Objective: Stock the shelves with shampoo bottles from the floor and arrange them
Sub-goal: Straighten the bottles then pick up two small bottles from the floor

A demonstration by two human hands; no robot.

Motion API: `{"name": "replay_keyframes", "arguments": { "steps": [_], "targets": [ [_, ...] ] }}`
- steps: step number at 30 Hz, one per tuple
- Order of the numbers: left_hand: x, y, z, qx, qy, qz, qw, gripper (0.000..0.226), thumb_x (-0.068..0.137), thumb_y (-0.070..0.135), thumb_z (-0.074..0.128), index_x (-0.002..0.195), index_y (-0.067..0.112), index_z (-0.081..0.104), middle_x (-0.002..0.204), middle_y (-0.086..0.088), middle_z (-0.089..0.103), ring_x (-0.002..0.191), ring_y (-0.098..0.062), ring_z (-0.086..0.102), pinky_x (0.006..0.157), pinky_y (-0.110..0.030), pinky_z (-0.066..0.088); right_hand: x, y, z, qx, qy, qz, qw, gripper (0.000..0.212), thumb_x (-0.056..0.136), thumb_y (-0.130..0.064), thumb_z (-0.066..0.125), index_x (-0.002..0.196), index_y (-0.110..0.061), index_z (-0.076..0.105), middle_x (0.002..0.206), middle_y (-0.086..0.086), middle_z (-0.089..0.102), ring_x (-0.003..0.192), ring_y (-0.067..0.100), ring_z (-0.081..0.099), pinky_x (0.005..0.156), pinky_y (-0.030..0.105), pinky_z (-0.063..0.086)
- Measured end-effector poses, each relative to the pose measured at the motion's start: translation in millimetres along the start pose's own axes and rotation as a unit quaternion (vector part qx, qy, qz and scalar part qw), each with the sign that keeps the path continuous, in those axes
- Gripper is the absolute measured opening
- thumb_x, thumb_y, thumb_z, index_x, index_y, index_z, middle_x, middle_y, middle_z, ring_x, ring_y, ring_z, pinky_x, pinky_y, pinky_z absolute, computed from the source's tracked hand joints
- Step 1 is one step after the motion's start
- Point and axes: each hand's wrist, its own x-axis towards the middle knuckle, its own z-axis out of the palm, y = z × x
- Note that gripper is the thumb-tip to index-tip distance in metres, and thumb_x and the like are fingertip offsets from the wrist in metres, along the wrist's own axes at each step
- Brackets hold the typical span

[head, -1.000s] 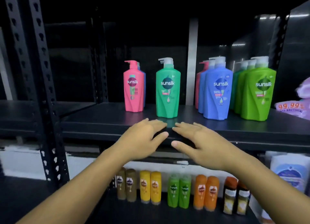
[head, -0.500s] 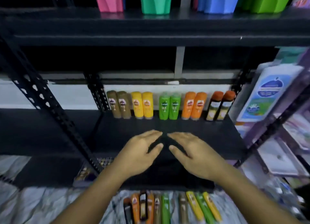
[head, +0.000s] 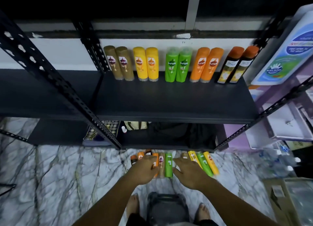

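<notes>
Several shampoo bottles lie side by side on the marble floor [head: 50, 175] in front of the rack, among them a green bottle [head: 168, 165], an orange one [head: 140, 155] and a yellow one [head: 210, 163]. My left hand [head: 144, 170] hovers over the left bottles with relaxed fingers and holds nothing. My right hand [head: 189, 172] hangs over the right bottles, fingers spread, also empty. On the black shelf [head: 169, 100] above, pairs of bottles stand along the back: brown [head: 119, 63], yellow [head: 146, 64], green [head: 177, 65], orange [head: 205, 65] and dark [head: 234, 65].
Black perforated rack posts [head: 55, 76] run diagonally left and right. The bottom shelf holds a checked cloth [head: 101, 132] and dark bags [head: 183, 134]. A grey stool [head: 166, 207] stands between my bare feet. White and purple packages [head: 284, 49] crowd the right; a cardboard box [head: 288, 200] sits lower right.
My view has dropped from the pump bottles on the upper shelf down to the floor. Both hands have come down with it, from the shelf edges to just above the lying bottles.
</notes>
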Motion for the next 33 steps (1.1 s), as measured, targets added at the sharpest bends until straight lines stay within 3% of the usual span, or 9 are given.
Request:
{"name": "replay_keyframes", "arguments": {
  "steps": [4,9,14,17,19,24,29,33],
  "targets": [
    [1,-20,10,0.004,-0.006,-0.019,1.000,0.041,0.104,0.030,0.051,0.140,0.013,0.055,0.135,-0.005,0.056,0.116,-0.024,0.057,0.097,-0.035,0.048,6,3,12,0.015,-0.041,0.009,0.999,0.058,0.107,-0.046,0.030,0.159,-0.021,0.026,0.164,0.003,0.030,0.150,0.023,0.028,0.122,0.041,0.022],
    [9,-51,10,-0.021,0.007,-0.049,0.999,0.054,0.095,0.048,0.044,0.140,0.021,0.057,0.134,-0.001,0.058,0.120,-0.023,0.057,0.100,-0.038,0.049,26,-3,8,0.043,-0.059,-0.004,0.997,0.060,0.107,-0.047,0.032,0.160,-0.023,0.022,0.166,0.001,0.025,0.152,0.019,0.023,0.123,0.035,0.021],
    [31,-83,-11,-0.013,-0.009,-0.024,1.000,0.038,0.096,0.038,0.049,0.130,0.022,0.060,0.125,-0.002,0.061,0.113,-0.024,0.060,0.096,-0.039,0.051,59,-17,0,0.064,-0.056,0.010,0.996,0.055,0.107,-0.042,0.035,0.158,-0.022,0.028,0.161,0.003,0.036,0.144,0.021,0.038,0.116,0.036,0.033],
    [51,-111,-19,0.003,-0.008,-0.021,1.000,0.048,0.091,0.044,0.045,0.132,0.023,0.060,0.129,-0.002,0.061,0.117,-0.022,0.058,0.098,-0.038,0.050,82,-31,11,0.071,-0.060,0.028,0.995,0.055,0.107,-0.042,0.037,0.158,-0.024,0.026,0.162,0.002,0.035,0.145,0.024,0.038,0.117,0.038,0.032],
    [67,-132,-17,0.024,-0.006,-0.013,1.000,0.049,0.091,0.045,0.045,0.132,0.023,0.060,0.129,-0.001,0.061,0.117,-0.022,0.058,0.098,-0.039,0.051,102,-35,27,0.073,-0.060,0.035,0.995,0.058,0.106,-0.044,0.038,0.159,-0.024,0.026,0.162,0.002,0.033,0.147,0.023,0.034,0.120,0.038,0.028],
    [127,-190,20,0.001,0.025,-0.031,0.999,0.059,0.087,0.052,0.039,0.133,0.022,0.060,0.126,-0.002,0.061,0.119,-0.022,0.057,0.100,-0.042,0.050,176,-28,76,0.060,-0.072,0.006,0.996,0.050,0.104,-0.045,0.039,0.151,-0.028,0.040,0.150,0.000,0.050,0.133,0.019,0.050,0.109,0.037,0.042],
    [191,-248,85,-0.065,0.070,-0.069,0.993,0.049,0.092,0.044,0.045,0.132,0.024,0.063,0.125,0.000,0.061,0.119,-0.017,0.057,0.103,-0.037,0.047,277,4,148,0.045,-0.085,-0.033,0.995,0.054,0.103,-0.047,0.038,0.153,-0.027,0.038,0.155,0.002,0.045,0.136,0.022,0.047,0.112,0.040,0.040],
    [246,-294,139,-0.081,0.102,-0.090,0.987,0.047,0.091,0.046,0.044,0.128,0.024,0.065,0.115,0.000,0.063,0.108,-0.017,0.059,0.098,-0.040,0.049,353,31,214,0.018,-0.096,-0.053,0.994,0.040,0.104,-0.039,0.039,0.140,-0.022,0.049,0.140,0.005,0.056,0.123,0.025,0.055,0.103,0.039,0.045]
  ]
}}
